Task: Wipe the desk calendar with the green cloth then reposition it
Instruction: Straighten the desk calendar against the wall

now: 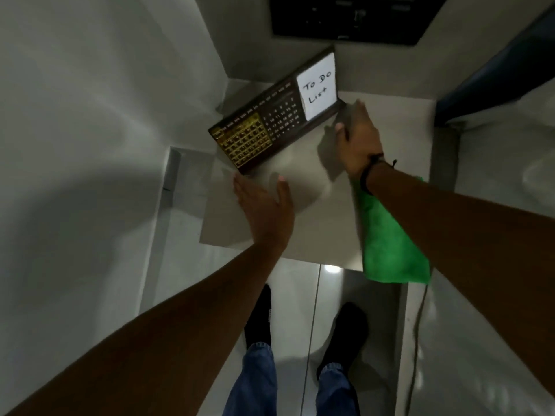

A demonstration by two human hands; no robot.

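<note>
A dark wooden desk calendar [271, 120] with a gold grid, white dates and a white "To Do List" note stands slanted at the back of a small grey table [300, 187]. My left hand [265, 205] hovers open just below the calendar's near left corner, fingers spread, holding nothing. My right hand [357, 136] reaches toward the calendar's right end, fingers extended beside its base; whether it touches is unclear. The green cloth [390, 241] lies on the table's right front part, under my right forearm, draping over the edge.
White walls close in on the left and behind. A black device [354, 19] sits at the top behind the calendar. A dark blue object [495, 73] stands at the right. My legs and dark shoes are on the glossy floor [300, 295] below, with a cable [420, 319] at the right.
</note>
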